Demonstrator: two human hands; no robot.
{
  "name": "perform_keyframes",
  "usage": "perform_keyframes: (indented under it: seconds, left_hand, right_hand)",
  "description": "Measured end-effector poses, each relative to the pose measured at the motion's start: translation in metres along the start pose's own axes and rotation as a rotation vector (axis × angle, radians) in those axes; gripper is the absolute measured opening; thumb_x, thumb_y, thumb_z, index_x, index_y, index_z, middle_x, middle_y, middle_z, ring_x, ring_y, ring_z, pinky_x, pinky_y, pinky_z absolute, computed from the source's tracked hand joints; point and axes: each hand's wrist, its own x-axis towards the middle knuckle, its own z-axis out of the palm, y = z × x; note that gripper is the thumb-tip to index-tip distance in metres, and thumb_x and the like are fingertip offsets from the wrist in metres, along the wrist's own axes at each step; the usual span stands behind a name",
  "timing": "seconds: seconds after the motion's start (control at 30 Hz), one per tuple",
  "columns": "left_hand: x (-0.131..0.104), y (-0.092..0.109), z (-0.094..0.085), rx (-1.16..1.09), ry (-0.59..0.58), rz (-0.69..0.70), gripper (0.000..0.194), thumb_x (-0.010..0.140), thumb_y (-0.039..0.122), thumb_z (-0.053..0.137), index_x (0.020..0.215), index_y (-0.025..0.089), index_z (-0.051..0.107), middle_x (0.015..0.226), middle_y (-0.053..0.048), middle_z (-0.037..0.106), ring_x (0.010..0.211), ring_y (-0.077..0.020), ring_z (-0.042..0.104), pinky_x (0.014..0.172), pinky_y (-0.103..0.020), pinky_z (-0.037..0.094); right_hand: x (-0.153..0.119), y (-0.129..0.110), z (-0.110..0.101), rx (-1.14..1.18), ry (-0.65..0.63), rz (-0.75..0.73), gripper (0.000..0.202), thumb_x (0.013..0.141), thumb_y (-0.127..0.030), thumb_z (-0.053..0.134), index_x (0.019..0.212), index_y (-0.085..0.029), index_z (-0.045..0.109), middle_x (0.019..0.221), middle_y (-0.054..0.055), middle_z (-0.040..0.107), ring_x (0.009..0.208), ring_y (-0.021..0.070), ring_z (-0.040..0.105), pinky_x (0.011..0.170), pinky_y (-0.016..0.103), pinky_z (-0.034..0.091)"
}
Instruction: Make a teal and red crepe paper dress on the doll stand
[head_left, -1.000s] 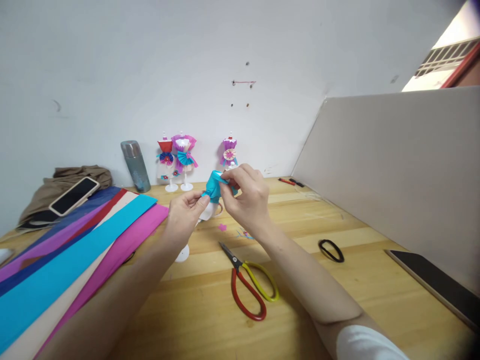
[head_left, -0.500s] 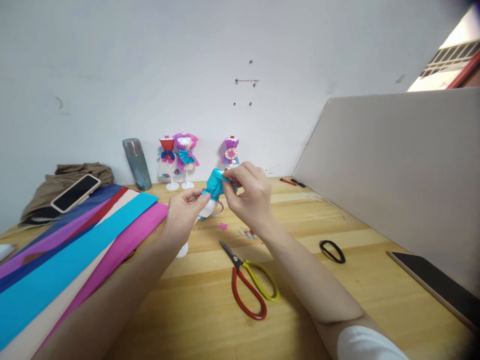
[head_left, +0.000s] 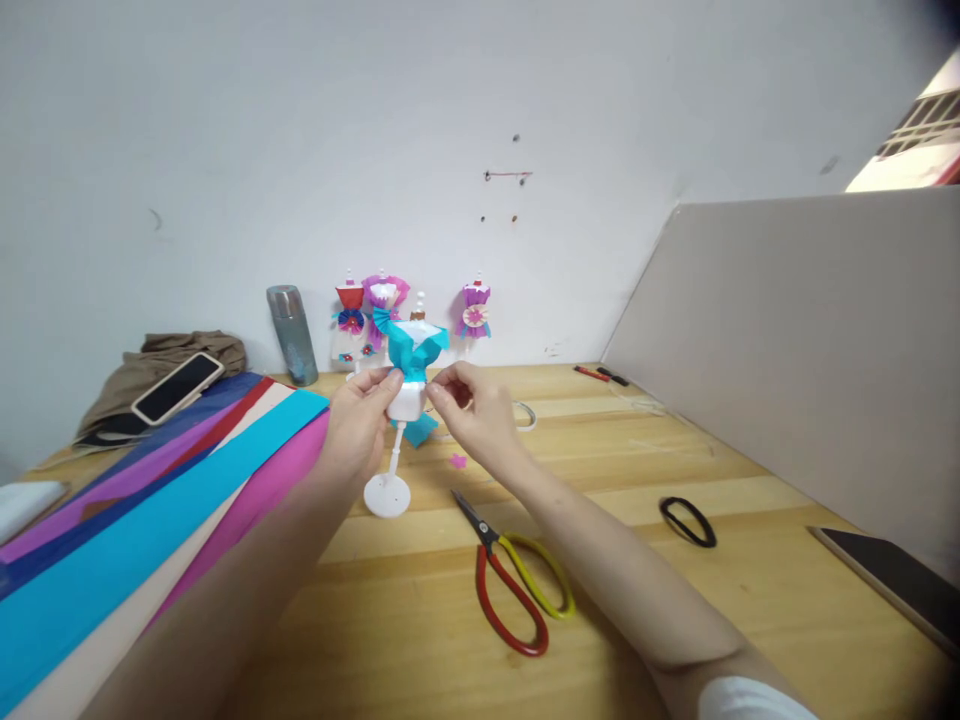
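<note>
My left hand (head_left: pixel 364 415) is closed around the waist of a small white mannequin (head_left: pixel 407 402). Turquoise crepe paper (head_left: pixel 415 350) wraps its chest, flaring at the top and gathered at the waist. The mannequin leans slightly, its stand and round base (head_left: pixel 388 496) hanging down towards me. At the right side of the waist, my right hand (head_left: pixel 474 405) has thumb and fingers pinched together. Whatever is between those fingertips is too small to make out. Behind the mannequin lies a turquoise paper scrap (head_left: pixel 420 429).
Scissors (head_left: pixel 489 540) lie in front, with a black hair tie (head_left: pixel 688 522) and a phone (head_left: pixel 885 575) further right. Crepe paper strips (head_left: pixel 247 465) cover the left side. Dressed mannequins (head_left: pixel 475 312) and a flask (head_left: pixel 292 335) stand by the wall. A pink paper flower (head_left: pixel 457 461) sits mid-table.
The mannequin has turned from tilted to nearly upright, facing me. My right hand has let go of the paper's top edge and moved down to the waist. The view has shifted slightly.
</note>
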Motion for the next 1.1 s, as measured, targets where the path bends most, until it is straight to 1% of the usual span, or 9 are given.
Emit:
perform_keyframes:
  seconds: [0.1, 0.27, 0.4, 0.57, 0.7, 0.83, 0.93, 1.03, 1.1]
  left_hand:
    - [-0.002, -0.001, 0.001, 0.014, -0.011, 0.004, 0.035, 0.060, 0.040, 0.087, 0.079, 0.019, 0.067, 0.076, -0.005, 0.074, 0.081, -0.0253, 0.072, 0.073, -0.036, 0.055]
    - [-0.006, -0.003, 0.007, 0.012, -0.022, -0.013, 0.035, 0.059, 0.039, 0.087, 0.081, 0.020, 0.067, 0.075, -0.003, 0.074, 0.082, -0.0258, 0.073, 0.074, -0.036, 0.055]
    - [-0.007, -0.004, 0.008, 0.027, -0.050, -0.030, 0.036, 0.058, 0.036, 0.087, 0.081, 0.020, 0.064, 0.077, -0.003, 0.074, 0.082, -0.0244, 0.072, 0.073, -0.035, 0.054]
    - [-0.007, -0.007, 0.008, -0.029, -0.062, -0.055, 0.036, 0.058, 0.033, 0.087, 0.081, 0.017, 0.063, 0.078, -0.003, 0.073, 0.082, -0.0215, 0.071, 0.074, -0.031, 0.052]
    - [-0.006, -0.011, 0.008, -0.057, -0.073, -0.072, 0.037, 0.059, 0.029, 0.088, 0.083, 0.015, 0.064, 0.081, -0.004, 0.073, 0.083, -0.0214, 0.070, 0.074, -0.032, 0.051]
    - [-0.007, -0.014, 0.009, -0.068, -0.068, -0.052, 0.038, 0.060, 0.029, 0.088, 0.086, 0.015, 0.065, 0.086, -0.006, 0.073, 0.088, -0.0218, 0.069, 0.077, -0.032, 0.050]
    - [-0.010, -0.014, 0.013, -0.073, -0.046, -0.028, 0.035, 0.061, 0.029, 0.087, 0.085, 0.015, 0.064, 0.087, -0.005, 0.073, 0.086, -0.0204, 0.069, 0.077, -0.032, 0.050]
    - [-0.012, -0.013, 0.015, -0.078, -0.053, -0.030, 0.029, 0.065, 0.030, 0.083, 0.083, 0.017, 0.064, 0.086, -0.004, 0.072, 0.086, -0.0201, 0.068, 0.077, -0.031, 0.050]
    - [-0.012, -0.013, 0.015, -0.080, -0.065, -0.035, 0.024, 0.068, 0.031, 0.079, 0.082, 0.017, 0.065, 0.085, -0.004, 0.071, 0.086, -0.0204, 0.067, 0.074, -0.030, 0.050]
  right_hand:
    - [0.003, 0.008, 0.005, 0.062, -0.051, 0.104, 0.022, 0.079, -0.041, 0.064, 0.079, -0.018, 0.064, 0.061, -0.002, 0.055, 0.057, 0.0137, 0.051, 0.055, 0.027, 0.040]
    - [0.003, 0.011, 0.009, 0.186, -0.053, 0.186, 0.025, 0.077, -0.043, 0.063, 0.069, -0.019, 0.058, 0.058, -0.003, 0.051, 0.057, 0.0124, 0.047, 0.054, 0.026, 0.036]
    - [0.003, 0.012, 0.011, 0.215, -0.038, 0.249, 0.027, 0.075, -0.044, 0.064, 0.067, -0.018, 0.058, 0.060, -0.002, 0.054, 0.058, 0.0125, 0.047, 0.055, 0.027, 0.036]
    - [0.007, 0.014, 0.009, 0.160, -0.073, 0.255, 0.030, 0.071, -0.045, 0.061, 0.060, -0.020, 0.050, 0.056, -0.003, 0.046, 0.055, 0.0117, 0.041, 0.052, 0.027, 0.029]
    - [0.009, 0.014, 0.005, 0.129, -0.124, 0.239, 0.029, 0.071, -0.045, 0.060, 0.059, -0.021, 0.047, 0.055, -0.004, 0.043, 0.055, 0.0111, 0.038, 0.053, 0.026, 0.028]
    - [0.009, 0.012, 0.003, 0.111, -0.149, 0.235, 0.030, 0.072, -0.045, 0.060, 0.059, -0.021, 0.046, 0.055, -0.004, 0.042, 0.055, 0.0111, 0.038, 0.053, 0.027, 0.028]
    - [0.008, 0.009, 0.003, 0.082, -0.149, 0.249, 0.028, 0.072, -0.042, 0.058, 0.059, -0.021, 0.046, 0.055, -0.004, 0.042, 0.054, 0.0111, 0.039, 0.053, 0.027, 0.028]
    - [0.009, 0.007, 0.003, 0.065, -0.139, 0.256, 0.027, 0.072, -0.041, 0.059, 0.058, -0.021, 0.046, 0.054, -0.004, 0.043, 0.055, 0.0111, 0.039, 0.053, 0.027, 0.028]
    - [0.010, 0.008, 0.002, 0.063, -0.129, 0.263, 0.028, 0.072, -0.040, 0.061, 0.058, -0.021, 0.046, 0.055, -0.004, 0.044, 0.056, 0.0113, 0.040, 0.055, 0.027, 0.030]
